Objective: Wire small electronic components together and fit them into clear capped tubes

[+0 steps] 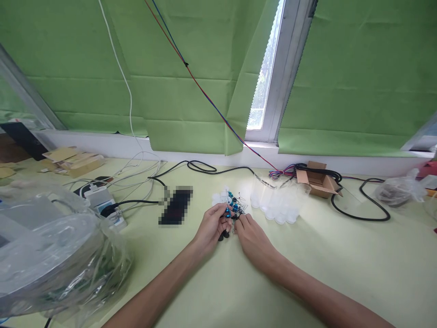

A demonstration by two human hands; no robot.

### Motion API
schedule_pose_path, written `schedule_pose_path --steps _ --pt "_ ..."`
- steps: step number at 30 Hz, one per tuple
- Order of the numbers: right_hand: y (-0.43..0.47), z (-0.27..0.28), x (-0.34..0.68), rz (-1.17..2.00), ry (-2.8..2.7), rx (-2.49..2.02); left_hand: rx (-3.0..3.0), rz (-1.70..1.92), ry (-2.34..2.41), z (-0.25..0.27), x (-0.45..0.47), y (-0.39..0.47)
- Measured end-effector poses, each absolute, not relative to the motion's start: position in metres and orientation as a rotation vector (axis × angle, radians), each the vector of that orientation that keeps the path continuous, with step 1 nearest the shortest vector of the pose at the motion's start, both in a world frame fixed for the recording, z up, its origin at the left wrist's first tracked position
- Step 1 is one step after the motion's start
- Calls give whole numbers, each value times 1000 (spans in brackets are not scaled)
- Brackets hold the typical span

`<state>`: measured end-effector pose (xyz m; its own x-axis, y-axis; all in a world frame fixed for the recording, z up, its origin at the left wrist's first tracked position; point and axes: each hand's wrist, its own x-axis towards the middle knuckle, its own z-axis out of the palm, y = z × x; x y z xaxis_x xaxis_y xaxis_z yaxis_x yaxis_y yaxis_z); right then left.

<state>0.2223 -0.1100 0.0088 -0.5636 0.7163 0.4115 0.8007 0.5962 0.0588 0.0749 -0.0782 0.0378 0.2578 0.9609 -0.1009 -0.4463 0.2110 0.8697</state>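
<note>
Bag (78, 255) at 8 o'clock, left hand (209, 227) pinching clip (228, 211), right hand (255, 239) with hold unclear; pile (235, 207) at their 12 seems unsorted.

Clips (235, 206): glossy metal, by our eye
Cups (280, 212): translucent smooth plastic
Bag (109, 255): glossy, crinkled clear plastic
Box (322, 190): matt cardboard
Table (341, 255): smooth, faint sheen (we can't tell its material)
Blinds (170, 105): matt cloth, lightly creased

Left hand (212, 224) with a blue clip (228, 212), right hand (251, 234) at the clip pile (235, 200), translucent containers (280, 210) nearby
</note>
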Motion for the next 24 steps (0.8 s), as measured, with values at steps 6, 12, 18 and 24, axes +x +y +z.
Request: schedule_pose_path --steps 6,12,18,24 --pt "-111 25 232 349 -2164 -1213 854 1120 767 39 75 -80" --pt "-105 49 242 929 -1971 -1249 843 1116 771 41 75 -79" --pt "-100 69 252 1381 -1697 -1089 836 1114 775 38 75 -77" --pt "-99 79 254 1417 -1589 -948 834 1107 766 36 75 -77"
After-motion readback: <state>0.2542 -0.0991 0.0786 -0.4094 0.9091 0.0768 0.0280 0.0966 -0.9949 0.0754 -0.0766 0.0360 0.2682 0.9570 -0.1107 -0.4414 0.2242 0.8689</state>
